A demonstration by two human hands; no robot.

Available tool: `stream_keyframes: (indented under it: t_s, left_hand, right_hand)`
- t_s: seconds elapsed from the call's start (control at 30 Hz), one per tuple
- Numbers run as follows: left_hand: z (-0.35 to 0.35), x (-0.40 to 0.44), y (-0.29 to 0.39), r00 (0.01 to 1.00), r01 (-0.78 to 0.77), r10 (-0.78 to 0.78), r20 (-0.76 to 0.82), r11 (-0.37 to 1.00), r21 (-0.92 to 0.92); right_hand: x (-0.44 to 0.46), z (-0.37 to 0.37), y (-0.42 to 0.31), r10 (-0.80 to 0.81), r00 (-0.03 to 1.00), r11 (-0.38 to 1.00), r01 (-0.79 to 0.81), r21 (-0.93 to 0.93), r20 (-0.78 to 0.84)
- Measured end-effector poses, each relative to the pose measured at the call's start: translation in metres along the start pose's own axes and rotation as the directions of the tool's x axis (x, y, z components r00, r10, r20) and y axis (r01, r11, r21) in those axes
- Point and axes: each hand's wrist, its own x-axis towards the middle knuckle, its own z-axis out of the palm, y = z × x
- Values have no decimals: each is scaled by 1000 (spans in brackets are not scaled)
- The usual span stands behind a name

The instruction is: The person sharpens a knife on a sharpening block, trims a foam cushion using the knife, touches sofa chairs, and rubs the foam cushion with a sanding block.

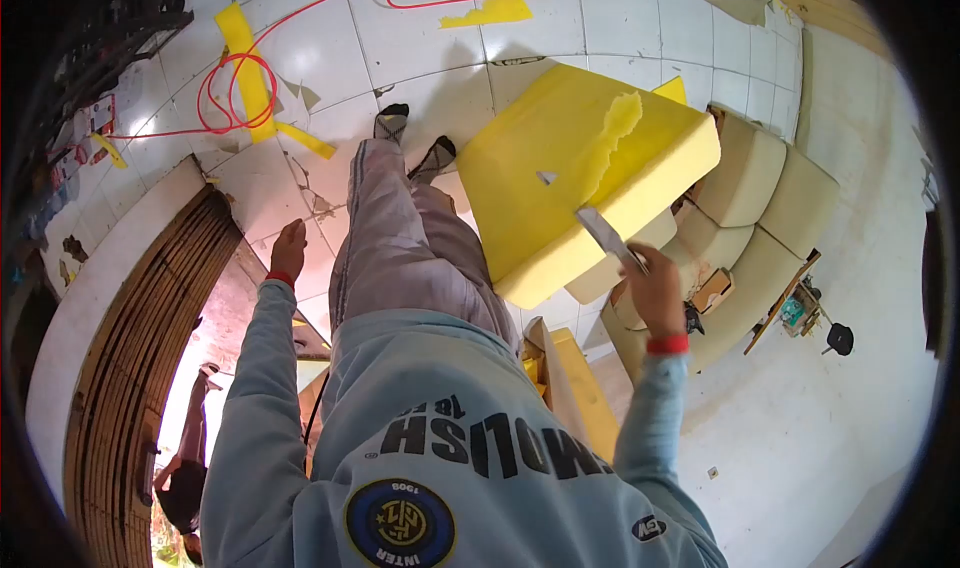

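Yellow foam block (540, 143), red wristbands (668, 345)

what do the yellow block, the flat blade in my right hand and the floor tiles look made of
Yellow block: probably foam, mostly matte, judging by its thick, pale side and softly rounded edges.
Flat blade: likely metal, dull grey with whitish patches; it looks thin and stiff, though plastic remains possible.
Floor tiles: probably glazed ceramic, white and glossy, with light glinting between thin joints.

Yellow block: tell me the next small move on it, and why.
Probably bring the left hand over to steady the yellow block: that hand hangs empty, well apart, while the right hand holds the flat tool with its tip at the block's edge, near a ragged pale patch.
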Motion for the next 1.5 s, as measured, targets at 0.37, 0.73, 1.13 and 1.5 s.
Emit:
stream_keyframes:
  t_s: [0.37, 0.73, 1.13, 1.5]
  left_hand:
    - [18, -6, -1, 999, 37, -37, -7, 995, -89]
    - [20, 7, -40, 999, -30, 30, -30, 999, -21]
    - [15, 12, -55, 997, -28, 29, -70, 1000, 2]
    - [10, 4, -58, 992, -32, 23, -122, 997, -75]
  right_hand:
    - [52, 60, 26, -31, 998, 987, 22, -159, -56]
    - [44, 62, 8, -55, 991, 977, 28, -212, -123]
    - [21, 60, 9, -30, 996, 985, 15, -170, -85]
    - [-37, 17, -15, -15, 999, 996, 12, -91, -30]
